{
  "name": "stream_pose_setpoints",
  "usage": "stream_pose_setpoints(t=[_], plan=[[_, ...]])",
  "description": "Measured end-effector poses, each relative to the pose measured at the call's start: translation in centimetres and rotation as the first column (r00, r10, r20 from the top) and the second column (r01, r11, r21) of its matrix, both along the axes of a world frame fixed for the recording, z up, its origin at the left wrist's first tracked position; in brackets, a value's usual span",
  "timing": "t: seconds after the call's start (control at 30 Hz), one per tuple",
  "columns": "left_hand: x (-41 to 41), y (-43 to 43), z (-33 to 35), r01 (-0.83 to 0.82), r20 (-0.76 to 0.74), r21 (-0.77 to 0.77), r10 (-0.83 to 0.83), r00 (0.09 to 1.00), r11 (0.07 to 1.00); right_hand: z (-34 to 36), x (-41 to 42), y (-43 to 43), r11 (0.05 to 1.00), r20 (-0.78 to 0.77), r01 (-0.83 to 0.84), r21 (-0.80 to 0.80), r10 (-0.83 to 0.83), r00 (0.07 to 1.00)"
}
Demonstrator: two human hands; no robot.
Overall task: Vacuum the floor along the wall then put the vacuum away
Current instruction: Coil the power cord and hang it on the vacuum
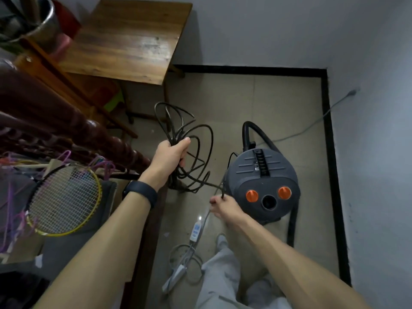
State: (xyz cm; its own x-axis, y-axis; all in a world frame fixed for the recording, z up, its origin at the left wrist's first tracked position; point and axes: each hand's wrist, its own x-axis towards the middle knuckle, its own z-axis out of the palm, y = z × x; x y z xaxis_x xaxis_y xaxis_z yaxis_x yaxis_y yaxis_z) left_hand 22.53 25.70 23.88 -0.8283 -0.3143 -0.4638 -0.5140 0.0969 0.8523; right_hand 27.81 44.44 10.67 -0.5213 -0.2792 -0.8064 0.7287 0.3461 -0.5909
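Beside vacuum (263,184), left hand (170,153) fisted around cord coil (189,150); right hand (225,207) pinches cord end.

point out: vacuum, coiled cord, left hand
vacuum (263,181): head view, grey top of the canister body.
coiled cord (206,139): head view, outer black loop.
left hand (170,152): head view, back of the hand gripping the coils.

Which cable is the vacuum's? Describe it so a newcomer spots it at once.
Start at the grey canister vacuum with two orange knobs. To its left, black loops are bunched in the left hand, one strand pinched by the right hand. Unlike the pale grey cord on the floor, this vacuum cable is black and coiled.
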Motion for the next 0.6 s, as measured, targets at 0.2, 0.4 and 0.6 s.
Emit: stream_pose_setpoints(t=[0.2,0.4,0.6], plan=[[-2.0,-3.1,-1.5,-0.074,0.026,-0.166,0.079,0.997,0.983,-0.9,-5.0,-2.5,0.992,-0.054,0.053,-0.111,-0.059,0.997],[-2.0,-3.0,-6.5,0.039,0.132,-0.328,0.005,0.991,0.944,-7.0,-2.6,1.8,0.953,0.028,-0.296,0.06,0.295,0.955],[-6.0,-3.0,-9.3,-0.212,-0.047,-0.275,0.207,0.977,0.938,-11.0,-4.3,1.4,0.989,0.264,-0.123,0.086,0.096,0.96]])
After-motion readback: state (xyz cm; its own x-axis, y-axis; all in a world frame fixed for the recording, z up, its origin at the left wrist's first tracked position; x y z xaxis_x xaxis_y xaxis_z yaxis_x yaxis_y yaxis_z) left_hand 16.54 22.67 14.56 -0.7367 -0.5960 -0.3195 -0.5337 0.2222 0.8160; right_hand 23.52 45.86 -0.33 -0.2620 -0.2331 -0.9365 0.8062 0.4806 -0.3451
